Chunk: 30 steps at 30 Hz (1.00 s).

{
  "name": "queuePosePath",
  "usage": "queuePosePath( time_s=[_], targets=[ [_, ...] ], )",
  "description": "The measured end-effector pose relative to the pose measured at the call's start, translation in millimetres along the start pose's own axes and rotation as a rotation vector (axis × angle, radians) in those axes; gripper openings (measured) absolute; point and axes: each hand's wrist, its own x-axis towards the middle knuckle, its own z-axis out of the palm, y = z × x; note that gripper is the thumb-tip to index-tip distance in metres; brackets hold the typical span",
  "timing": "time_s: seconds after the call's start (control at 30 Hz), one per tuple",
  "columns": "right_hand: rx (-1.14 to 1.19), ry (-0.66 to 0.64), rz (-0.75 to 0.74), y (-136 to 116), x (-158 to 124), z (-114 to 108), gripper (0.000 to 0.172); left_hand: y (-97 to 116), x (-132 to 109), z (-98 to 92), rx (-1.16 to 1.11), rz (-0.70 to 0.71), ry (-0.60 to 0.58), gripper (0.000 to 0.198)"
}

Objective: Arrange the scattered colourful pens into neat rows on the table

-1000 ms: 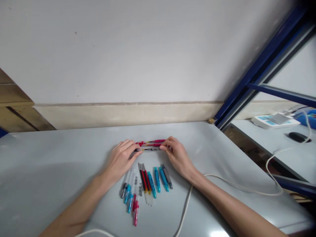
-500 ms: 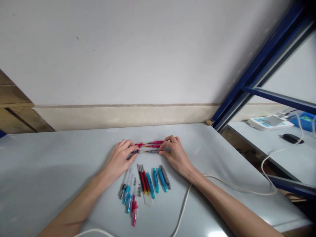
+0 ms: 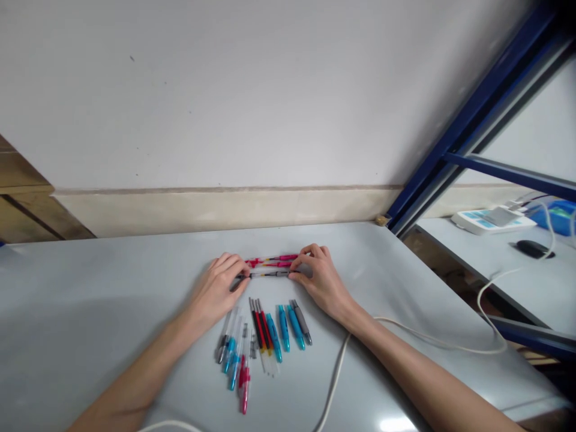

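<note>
A grey pen [image 3: 275,274] with a clear section lies crosswise between my two hands. My left hand [image 3: 221,281] pinches its left end, and my right hand [image 3: 317,277] pinches its grey right end. Just behind it lie pink pens [image 3: 279,264], roughly parallel to it, their ends partly hidden by my fingers. Nearer to me are red and black refills [image 3: 261,327], blue pen barrels [image 3: 283,327] and a grey barrel [image 3: 302,323]. Left of these, clear pen parts with black, blue and pink ends [image 3: 233,354] lie in a loose group.
A white cable [image 3: 335,378] runs across the grey table [image 3: 112,336], passing under my right forearm. The wall [image 3: 252,108] closes off the back. Right of a blue frame [image 3: 427,162], a second surface holds a black mouse [image 3: 534,249] and a white device [image 3: 490,219].
Both hands keep their hold on the grey pen, which sits slightly farther from the pink pens. The view has shifted a little; the other pen parts stay put.
</note>
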Motion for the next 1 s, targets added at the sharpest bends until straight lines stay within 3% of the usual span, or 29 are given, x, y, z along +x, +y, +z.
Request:
queuePosePath(
  time_s=[0.3, 0.43, 0.57, 0.77, 1.0],
  targets=[
    [0.003, 0.015, -0.040, -4.8, -5.5, 1.3, 0.010, 4.3, -0.6, -3.4, -0.014, -0.004, 0.106, 0.012],
    [0.028, 0.006, -0.045, -7.1, -7.0, 2.6, 0.008, 5.8, -1.7, -9.1, -0.008, -0.102, 0.129, 0.022],
    [0.035, 0.013, -0.024, -8.6, -6.4, 3.2, 0.008, 6.0, -3.1, -21.1, 0.164, -0.253, -0.053, 0.040],
    [0.032, 0.029, -0.043, -10.7, -6.5, 3.5, 0.012, 5.9, -6.8, -37.2, 0.190, -0.228, -0.339, 0.045],
    [0.017, 0.036, -0.059, -11.0, -6.4, 4.1, 0.020, 6.5, -10.4, -31.9, 0.186, -0.222, -0.444, 0.033]
  ],
)
